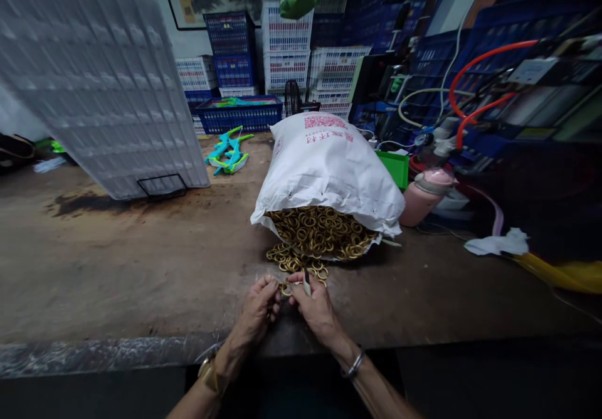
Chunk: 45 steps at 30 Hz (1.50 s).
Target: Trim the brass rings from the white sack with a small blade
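In front of me my left hand (261, 303) is closed, with thumb and forefinger pinching a brass-coloured ring (286, 292). My right hand (314, 306) meets it from the other side, its fingers closed around a slim tool (307, 283) with a dark and a pale part; its exact kind is unclear. Right fingertips also come up against the ring. Just beyond both hands, loose brass-coloured rings (286, 258) spill onto the table from a white woven sack (324, 162). The sack lies on its side, its mouth facing me and full of such rings.
A pale ribbed plastic panel (103, 86) leans upright at the left on the wooden table (141, 281). Blue and green plastic pieces (229, 152) lie behind. A pink bottle (427, 196), red hoses (489, 55) and machinery stand at right. Stacked crates (286, 49) line the back.
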Available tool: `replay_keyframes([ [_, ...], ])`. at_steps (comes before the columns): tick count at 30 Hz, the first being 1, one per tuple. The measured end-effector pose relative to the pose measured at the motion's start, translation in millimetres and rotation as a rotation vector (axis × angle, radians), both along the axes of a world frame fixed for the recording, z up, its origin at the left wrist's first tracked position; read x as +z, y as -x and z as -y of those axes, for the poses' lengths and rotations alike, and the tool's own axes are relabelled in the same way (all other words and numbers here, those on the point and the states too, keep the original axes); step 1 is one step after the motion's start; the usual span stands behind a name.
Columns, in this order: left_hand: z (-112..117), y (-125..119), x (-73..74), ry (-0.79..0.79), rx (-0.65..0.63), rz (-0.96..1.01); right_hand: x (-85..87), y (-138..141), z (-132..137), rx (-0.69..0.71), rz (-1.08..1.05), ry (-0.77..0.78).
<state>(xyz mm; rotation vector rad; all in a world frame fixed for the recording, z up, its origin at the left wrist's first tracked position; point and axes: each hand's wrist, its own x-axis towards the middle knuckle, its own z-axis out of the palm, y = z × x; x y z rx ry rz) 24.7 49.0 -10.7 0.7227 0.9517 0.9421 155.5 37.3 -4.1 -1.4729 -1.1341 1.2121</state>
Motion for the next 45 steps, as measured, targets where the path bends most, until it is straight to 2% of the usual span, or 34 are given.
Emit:
replay_keyframes([
  [4, -1.8, -0.6, 2.9, 0.144, -0.024, 0.243, -1.8, 0.8, 0.0, 0.037, -0.051, 0.024],
  [8, -3.3, -2.0, 3.8, 0.265, -0.065, 0.394, -6.7, -0.1, 0.4, 0.102, 0.011, -0.008],
  [12, -3.4, -2.0, 4.6, 0.28, -0.054, 0.433, -8.1, -5.2, 1.7, 0.026, 0.092, -0.094],
  [15, -1.1, -2.8, 5.9, 0.243, -0.059, 0.395, -3.4, -9.2, 2.8, -0.007, 0.052, -0.101],
  [18, 3.8, -5.9, 8.6, 0.147, -0.12, 0.294, -0.7, -10.0, 3.5, 0.044, -0.037, -0.088],
  [23, 12.4, -11.9, 13.7, -0.005, -0.191, 0.087, -6.4, -10.2, 4.1, 0.09, -0.193, 0.022],
  [27, 14.1, -13.7, 11.2, -0.037, -0.189, -0.01, -6.4, -14.3, 2.7, 0.083, -0.063, -0.042],
  [34, 14.8, -13.1, 7.8, -0.126, -0.174, -0.325, 2.4, -15.2, 1.2, 0.065, 0.221, -0.221],
  [41, 17.8, -10.4, 16.1, -0.056, -0.181, -0.262, 3.6, -11.9, 4.3, 0.097, 0.276, -0.255],
  [45, 20.1, -9.2, 17.0, -0.012, -0.173, -0.19, 8.4, -10.2, 6.0, 0.116, 0.214, -0.236],
])
